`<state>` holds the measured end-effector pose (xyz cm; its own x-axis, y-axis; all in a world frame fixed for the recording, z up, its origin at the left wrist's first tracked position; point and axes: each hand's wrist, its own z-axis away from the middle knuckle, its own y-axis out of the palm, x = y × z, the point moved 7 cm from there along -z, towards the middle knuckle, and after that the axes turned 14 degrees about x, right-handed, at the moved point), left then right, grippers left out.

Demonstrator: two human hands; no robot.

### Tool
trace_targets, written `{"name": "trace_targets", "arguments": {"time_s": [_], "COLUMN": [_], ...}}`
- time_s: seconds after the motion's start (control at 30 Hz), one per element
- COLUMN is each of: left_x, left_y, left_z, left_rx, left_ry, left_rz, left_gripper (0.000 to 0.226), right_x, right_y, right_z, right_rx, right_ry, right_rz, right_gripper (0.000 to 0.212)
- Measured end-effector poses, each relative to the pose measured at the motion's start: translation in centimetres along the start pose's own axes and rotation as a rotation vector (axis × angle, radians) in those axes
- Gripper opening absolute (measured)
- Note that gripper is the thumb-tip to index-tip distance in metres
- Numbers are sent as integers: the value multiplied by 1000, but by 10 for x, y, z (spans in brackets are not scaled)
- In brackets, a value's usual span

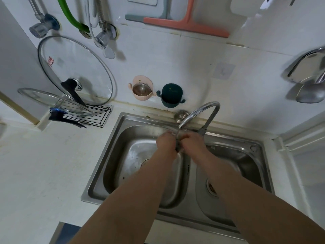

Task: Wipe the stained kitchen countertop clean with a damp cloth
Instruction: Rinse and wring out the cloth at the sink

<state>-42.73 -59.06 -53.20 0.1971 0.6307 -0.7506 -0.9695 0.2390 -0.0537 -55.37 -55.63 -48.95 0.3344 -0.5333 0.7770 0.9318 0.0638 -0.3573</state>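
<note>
Bare hands (179,143) round crumpled grey cloth (178,144)

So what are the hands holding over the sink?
Both the left hand and right hand grip a small dark cloth, bunched between them; which part cannot be told.

White countertop (44,164) bears lid rack (91,114), seemingly

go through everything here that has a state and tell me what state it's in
left hand: grips the cloth over the sink
right hand: grips the cloth
cloth: bunched between both hands under the spout
faucet: spout over the hands; flow unclear
large glass lid: leaning on the wall
small glass lid: in the wire rack
</note>
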Motion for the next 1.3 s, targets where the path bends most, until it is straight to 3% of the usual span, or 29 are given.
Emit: {"name": "trace_targets", "arguments": {"time_s": [0.07,0.17,0.27,0.4,0.43,0.47,0.5,0.57,0.67,0.8,0.93,1.03,1.13,1.3], "left_x": [-2,-3,1,17,19,26,20,22,20,43,61,71,82,87], "left_y": [-12,-17,-23,-16,-11,1,3,9,-12,-66,-99,-116,-130,-146], "left_z": [9,5,-2,-11,-6,-4,-3,2,4,6,15,25,33,33], "left_rx": [-173,-253,-279,-217,-214,-116,-27,70,134,129,49,10,-38,-142], "left_ry": [55,87,161,25,2,-96,-74,-119,-90,-139,-148,-182,-209,-232], "left_rz": [-177,-398,-393,-162,45,463,660,832,657,235,418,344,328,261], "left_gripper": [24,22,18,18,20,21,22,26,26,47,38,34,41,44], "right_x": [-1,-14,-21,-27,-28,-29,-30,-27,-17,-1,9,9,5,10], "right_y": [-2,8,20,31,31,32,33,34,27,23,30,32,30,23], "right_z": [3,6,6,4,2,0,-5,-14,-25,-31,-31,-35,-41,-41], "right_rx": [-34,51,117,139,132,129,129,110,12,-46,-94,-108,-78,45], "right_ry": [-2,79,120,125,132,139,146,141,108,82,142,141,128,35], "right_rz": [157,-107,-159,-256,-259,-242,-210,-114,-29,-52,-104,-142,-68,203], "right_gripper": [17,12,12,28,27,24,20,18,21,19,17,14,10,30]}}
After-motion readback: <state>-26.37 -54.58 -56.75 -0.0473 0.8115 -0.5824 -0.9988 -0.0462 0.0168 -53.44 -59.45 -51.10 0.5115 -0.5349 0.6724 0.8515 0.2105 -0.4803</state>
